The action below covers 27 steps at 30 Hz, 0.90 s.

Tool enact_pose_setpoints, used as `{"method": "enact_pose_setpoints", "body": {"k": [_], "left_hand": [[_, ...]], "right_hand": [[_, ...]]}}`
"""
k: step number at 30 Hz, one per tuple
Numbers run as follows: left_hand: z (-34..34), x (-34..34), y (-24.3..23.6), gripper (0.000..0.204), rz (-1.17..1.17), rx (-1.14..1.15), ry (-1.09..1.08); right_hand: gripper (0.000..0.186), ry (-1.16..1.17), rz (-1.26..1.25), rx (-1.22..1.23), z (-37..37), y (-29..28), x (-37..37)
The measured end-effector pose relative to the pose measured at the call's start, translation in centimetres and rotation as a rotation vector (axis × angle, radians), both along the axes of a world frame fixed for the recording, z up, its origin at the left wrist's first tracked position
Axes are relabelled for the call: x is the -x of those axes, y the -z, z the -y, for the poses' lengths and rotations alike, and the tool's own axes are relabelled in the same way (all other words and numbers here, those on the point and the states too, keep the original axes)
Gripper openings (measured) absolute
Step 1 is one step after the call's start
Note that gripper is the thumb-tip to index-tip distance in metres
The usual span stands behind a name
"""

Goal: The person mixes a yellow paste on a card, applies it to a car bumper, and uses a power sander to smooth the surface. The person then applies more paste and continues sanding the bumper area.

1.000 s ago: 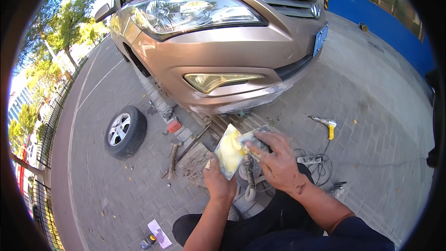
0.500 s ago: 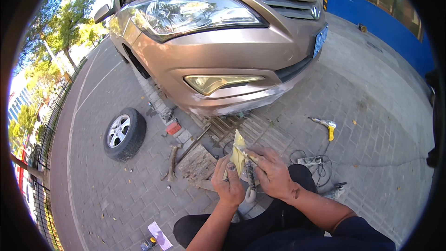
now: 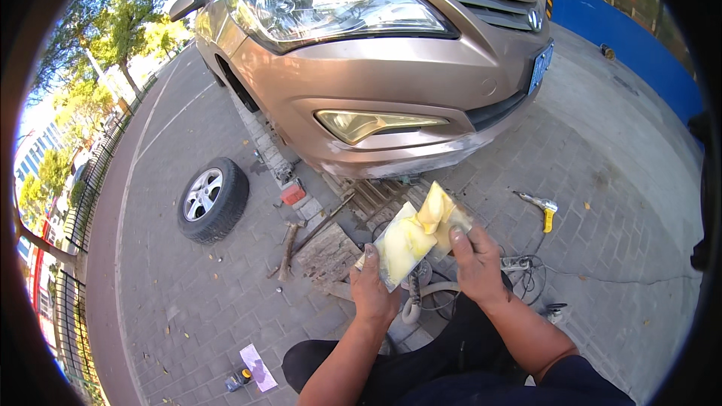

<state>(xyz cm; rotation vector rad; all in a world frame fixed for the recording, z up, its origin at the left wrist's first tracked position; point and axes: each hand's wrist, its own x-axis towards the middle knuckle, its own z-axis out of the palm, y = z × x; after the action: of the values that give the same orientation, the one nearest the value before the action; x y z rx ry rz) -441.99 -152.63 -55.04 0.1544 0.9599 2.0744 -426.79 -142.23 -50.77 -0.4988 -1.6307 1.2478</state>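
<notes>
Pale yellow putty covers a flat putty spreader [image 3: 390, 274] that my left hand [image 3: 374, 295] grips at its lower left edge, the thumb on top. My right hand [image 3: 481, 269] is closed on a second putty spreader [image 3: 460, 219], also coated with yellow putty [image 3: 434, 209]. The two spreaders meet or overlap at their inner edges, in front of my knees. Beyond them stands a bronze car's front bumper [image 3: 391, 139], with a whitish patch [image 3: 410, 165] along its lower edge. The fingers under both spreaders are mostly hidden.
A loose wheel [image 3: 214, 199] lies on the paving at left. Closer in are a red block [image 3: 293, 193], a wooden board [image 3: 325, 254] and a stick [image 3: 288, 250]. A yellow-handled air tool [image 3: 543, 208] and cables [image 3: 532, 271] lie at right. A grey hose [image 3: 411, 310] runs below my hands.
The spreaders, pressed together and edge-on before, are now turned with their putty-coated faces up. My hands have moved apart, the right one to the right. The whole view has shifted slightly.
</notes>
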Motion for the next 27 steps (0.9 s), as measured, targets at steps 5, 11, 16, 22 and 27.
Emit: {"method": "enact_pose_setpoints", "body": {"k": [5,11,16,22,27], "left_hand": [[-0.4,0.7,-0.3,0.040,0.040,-0.107,0.029],[-0.4,-0.5,0.0,0.041,-0.092,-0.028,-0.091],[-0.7,-0.1,-0.4,0.043,-0.161,-0.049,-0.164],[0.7,1.2,-0.1,0.043,-0.729,0.113,-0.222],[0.1,-0.4,-0.8,0.044,-1.311,0.130,-0.304]], "right_hand": [[0.040,-0.016,0.422,-0.362,-0.8,1.6,-1.5],[0.060,0.196,0.394,-0.675,-0.9,-0.3,-1.4],[0.055,0.064,0.484,-0.835,3.5,1.1,-0.4],[0.038,0.058,0.287,-0.429,0.8,-0.5,-1.0],[0.047,0.038,0.282,-0.442,1.0,-0.1,0.1]]}}
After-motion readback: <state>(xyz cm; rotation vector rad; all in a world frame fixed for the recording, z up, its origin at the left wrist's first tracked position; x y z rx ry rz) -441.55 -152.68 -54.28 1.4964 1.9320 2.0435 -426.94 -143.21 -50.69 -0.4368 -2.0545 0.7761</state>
